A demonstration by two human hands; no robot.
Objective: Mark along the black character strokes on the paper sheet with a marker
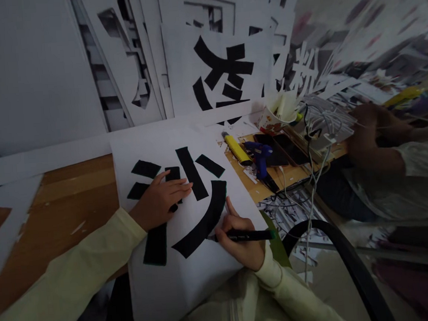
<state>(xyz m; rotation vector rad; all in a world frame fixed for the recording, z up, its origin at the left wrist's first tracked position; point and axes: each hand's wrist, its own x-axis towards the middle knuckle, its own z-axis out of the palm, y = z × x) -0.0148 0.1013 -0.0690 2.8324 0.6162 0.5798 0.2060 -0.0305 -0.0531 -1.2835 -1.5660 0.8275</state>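
A large white sheet (198, 290) lies before me with several black strokes on it, some edged in green. My left hand (160, 199) rests on the sheet over the left strokes, its fingers apart and flat, holding nothing. In my right hand (242, 240) is a black marker (255, 234) with a green end, its tip at the lower edge of the curved black stroke (207, 220). The right index finger stretches along that stroke's right side.
Behind the sheet stand white boards with cut-out shapes (177, 74). To the right lie a yellow cutter (237, 149), a blue glue gun (260, 157), dark phones (282, 149), a paper cup (273, 121) and cables. Another person's arm (365, 133) is at the far right.
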